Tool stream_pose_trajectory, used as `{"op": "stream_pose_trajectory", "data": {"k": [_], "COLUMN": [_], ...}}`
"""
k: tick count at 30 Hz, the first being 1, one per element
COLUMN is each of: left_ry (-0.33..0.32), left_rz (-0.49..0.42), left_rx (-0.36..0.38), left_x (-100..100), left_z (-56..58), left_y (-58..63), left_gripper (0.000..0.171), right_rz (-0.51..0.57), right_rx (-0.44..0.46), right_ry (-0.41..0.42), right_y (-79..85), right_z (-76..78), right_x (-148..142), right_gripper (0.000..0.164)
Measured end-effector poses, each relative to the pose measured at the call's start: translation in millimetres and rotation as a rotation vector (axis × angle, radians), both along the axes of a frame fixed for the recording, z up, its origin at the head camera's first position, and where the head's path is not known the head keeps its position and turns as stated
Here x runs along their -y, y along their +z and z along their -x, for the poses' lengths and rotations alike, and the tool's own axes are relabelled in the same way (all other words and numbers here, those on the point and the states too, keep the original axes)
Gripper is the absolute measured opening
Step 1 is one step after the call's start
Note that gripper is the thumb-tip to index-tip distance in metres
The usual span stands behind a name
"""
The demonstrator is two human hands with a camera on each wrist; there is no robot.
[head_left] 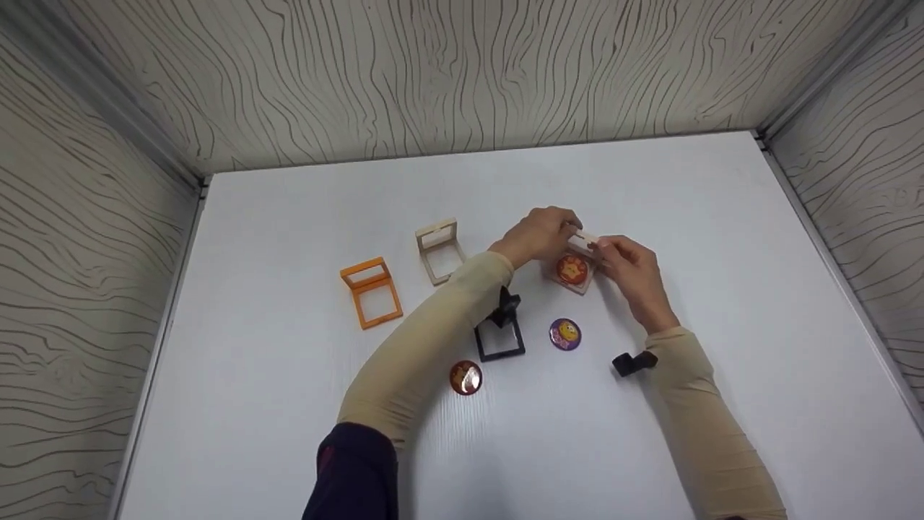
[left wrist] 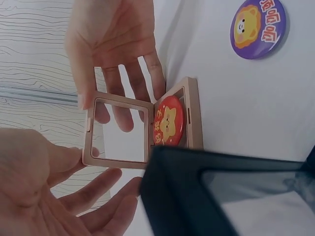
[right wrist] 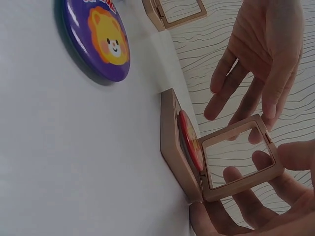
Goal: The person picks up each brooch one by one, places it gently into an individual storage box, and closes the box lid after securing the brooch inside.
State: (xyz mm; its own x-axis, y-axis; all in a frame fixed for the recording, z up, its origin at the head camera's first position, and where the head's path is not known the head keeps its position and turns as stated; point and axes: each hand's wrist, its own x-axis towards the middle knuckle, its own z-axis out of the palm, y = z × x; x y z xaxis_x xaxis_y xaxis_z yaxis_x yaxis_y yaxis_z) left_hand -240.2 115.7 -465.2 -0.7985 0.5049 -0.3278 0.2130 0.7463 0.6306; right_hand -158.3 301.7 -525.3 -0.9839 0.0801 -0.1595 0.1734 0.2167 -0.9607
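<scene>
A pink-beige hinged display frame (head_left: 580, 290) rests on the white table with its clear-windowed lid (left wrist: 120, 164) raised. In its base lies a round red badge (head_left: 572, 270) with a yellow star. My left hand (head_left: 545, 231) pinches one outer corner of the lid, thumb on one face and fingers behind. At the opposite corner, my right hand (head_left: 635, 267) grips the lid the same way, its lower fingers beside the hinge in the right wrist view. A purple lion badge (head_left: 565, 334) lies on the table just nearer than this frame.
Left of the hands stand an orange frame (head_left: 359, 310) and a beige frame (head_left: 428, 267), both with lids up. A black frame (head_left: 502, 355) lies partly under the left wrist's camera, with a dark red badge (head_left: 465, 378) nearer. Wood-patterned walls (head_left: 404, 79) enclose the table.
</scene>
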Motion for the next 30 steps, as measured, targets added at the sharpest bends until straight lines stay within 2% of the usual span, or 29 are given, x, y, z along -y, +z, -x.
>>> {"op": "stream_pose_trajectory", "data": {"k": [8,15,19,24,30], "left_ry": [-0.035,-0.049,-0.059,-0.073,-0.085], "left_rz": [0.013,0.052,0.081,0.089,0.101], "left_rx": [-0.017,-0.007,0.021,0.062,0.079], "left_x": [2.7,1.3,1.8,3.3,6.1], "left_z": [-4.0,-4.5,-3.8,-3.2,-3.4], "left_y": [-2.2,1.2,2.4,2.9,2.7], "left_gripper": [0.032,0.032,0.029,0.028,0.027], "right_rz": [0.002,-0.035,-0.039,-0.104,-0.143], "right_rx": [-0.029,-0.03,-0.018,0.024,0.05], "right_ry": [0.068,0.066,0.073,0.074,0.09], "right_y": [-2.8,-2.6,-2.1,-0.4,0.6], "right_z": [-4.5,-4.7,-4.7,-7.5,-10.0], "right_x": [-1.4,-1.8,-0.8,-1.8,-3.4], "right_gripper": [0.054,0.047,0.045,0.041,0.047]}}
